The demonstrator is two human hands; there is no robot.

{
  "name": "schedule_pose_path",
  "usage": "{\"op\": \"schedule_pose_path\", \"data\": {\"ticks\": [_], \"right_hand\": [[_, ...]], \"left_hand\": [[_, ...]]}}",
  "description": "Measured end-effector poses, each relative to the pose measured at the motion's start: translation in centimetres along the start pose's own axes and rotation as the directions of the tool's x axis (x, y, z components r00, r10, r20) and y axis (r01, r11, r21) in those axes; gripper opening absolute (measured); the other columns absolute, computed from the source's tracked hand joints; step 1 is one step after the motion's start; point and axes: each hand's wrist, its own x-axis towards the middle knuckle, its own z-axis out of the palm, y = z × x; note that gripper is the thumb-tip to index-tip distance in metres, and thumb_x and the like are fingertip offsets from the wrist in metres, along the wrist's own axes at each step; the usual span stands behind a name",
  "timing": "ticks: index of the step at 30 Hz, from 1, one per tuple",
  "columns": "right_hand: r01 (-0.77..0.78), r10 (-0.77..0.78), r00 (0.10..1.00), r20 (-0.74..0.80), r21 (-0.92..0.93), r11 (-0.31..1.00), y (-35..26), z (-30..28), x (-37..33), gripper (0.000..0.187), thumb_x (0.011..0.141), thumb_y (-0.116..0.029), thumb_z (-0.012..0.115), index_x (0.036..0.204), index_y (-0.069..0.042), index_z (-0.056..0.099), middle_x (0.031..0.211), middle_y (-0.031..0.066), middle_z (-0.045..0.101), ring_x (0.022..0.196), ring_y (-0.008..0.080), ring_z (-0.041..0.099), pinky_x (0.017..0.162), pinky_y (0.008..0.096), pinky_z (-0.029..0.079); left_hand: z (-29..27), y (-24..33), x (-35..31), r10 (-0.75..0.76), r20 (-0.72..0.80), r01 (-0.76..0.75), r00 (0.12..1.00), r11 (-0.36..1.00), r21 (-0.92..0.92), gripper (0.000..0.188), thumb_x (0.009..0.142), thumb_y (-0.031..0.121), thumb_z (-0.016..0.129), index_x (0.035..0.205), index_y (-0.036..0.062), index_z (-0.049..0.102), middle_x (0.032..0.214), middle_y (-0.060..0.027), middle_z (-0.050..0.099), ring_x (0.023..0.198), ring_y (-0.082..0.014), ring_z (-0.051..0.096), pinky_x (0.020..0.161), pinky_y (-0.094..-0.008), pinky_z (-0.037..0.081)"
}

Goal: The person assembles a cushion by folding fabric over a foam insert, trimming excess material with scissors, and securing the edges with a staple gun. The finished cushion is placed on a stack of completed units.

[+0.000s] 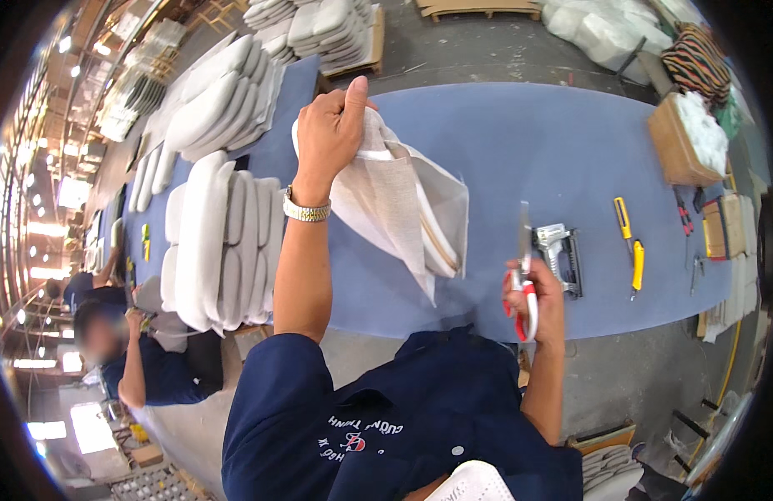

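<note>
My left hand (pixel 332 125), a watch on its wrist, is closed on the upper edge of a beige fabric cushion cover (pixel 391 196). The cloth hangs in folds over the blue table (pixel 520 125), with a pointed corner toward me. What lies inside the folds is partly hidden. In my right hand (pixel 543 305) is a pair of scissors (pixel 524 292) with red and white handles, its blades pointing away from me. The scissors are apart from the cloth. Just right of them lies a silver staple gun (pixel 555 246).
Stacked pale cushions (pixel 224 242) stand on the left, with more piles (pixel 215 108) behind. At right lie a yellow-handled screwdriver (pixel 623 219), a yellow utility knife (pixel 638 263) and a red-and-black tool (pixel 684 219). A cardboard box (pixel 683 146) holds white stuffing. A co-worker (pixel 165 363) sits at left.
</note>
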Motion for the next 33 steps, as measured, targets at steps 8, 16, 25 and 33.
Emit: {"op": "schedule_pose_path", "data": {"ticks": [8,16,25,33], "right_hand": [[0.364,-0.235,0.887,0.396,-0.290,0.885,-5.6,8.3,6.3,0.061,0.083,-0.041,0.089,0.123,-0.003,0.064,0.086,-0.0022,0.057,0.077,0.0067,0.054,0.068,0.0233,0.046],[0.074,-0.067,0.925,0.375,-0.005,0.997,-1.4,8.6,4.7,0.065,0.080,-0.049,0.090,0.120,-0.003,0.066,0.085,-0.0023,0.057,0.079,0.0069,0.053,0.068,0.0230,0.043],[0.408,-0.246,0.832,0.497,-0.249,0.878,-3.0,7.8,5.3,0.053,0.070,-0.028,0.096,0.109,-0.003,0.071,0.085,0.0052,0.062,0.069,0.0146,0.057,0.062,0.0290,0.045],[0.494,-0.305,0.791,0.530,-0.260,0.829,-3.6,10.1,6.0,0.055,0.073,-0.034,0.094,0.109,-0.001,0.069,0.085,0.0072,0.061,0.070,0.0168,0.055,0.061,0.0306,0.043]], "left_hand": [[-8.3,-0.3,-4.1,0.057,0.229,-0.111,0.972,0.967,0.229,0.057,0.101,0.057,0.057,0.095,0.0038,0.078,0.080,-0.0142,0.071,0.076,-0.0269,0.068,0.072,-0.0379,0.053],[-13.7,1.0,-6.2,0.170,0.626,-0.252,0.761,0.967,0.043,0.053,0.075,0.037,0.091,0.115,0.0053,0.076,0.124,-0.0121,0.073,0.115,-0.0322,0.067,0.100,-0.0430,0.052],[-13.0,3.0,-6.1,0.172,0.734,-0.272,0.657,0.962,0.018,0.019,0.080,0.009,0.080,0.096,0.0002,0.078,0.098,-0.0138,0.077,0.089,-0.0296,0.073,0.084,-0.0389,0.057],[-13.4,1.5,-4.2,0.006,0.783,-0.057,0.622,0.998,0.037,0.008,0.083,0.005,0.078,0.087,-0.0024,0.078,0.088,-0.0125,0.076,0.080,-0.0186,0.070,0.076,-0.0314,0.054]]}}
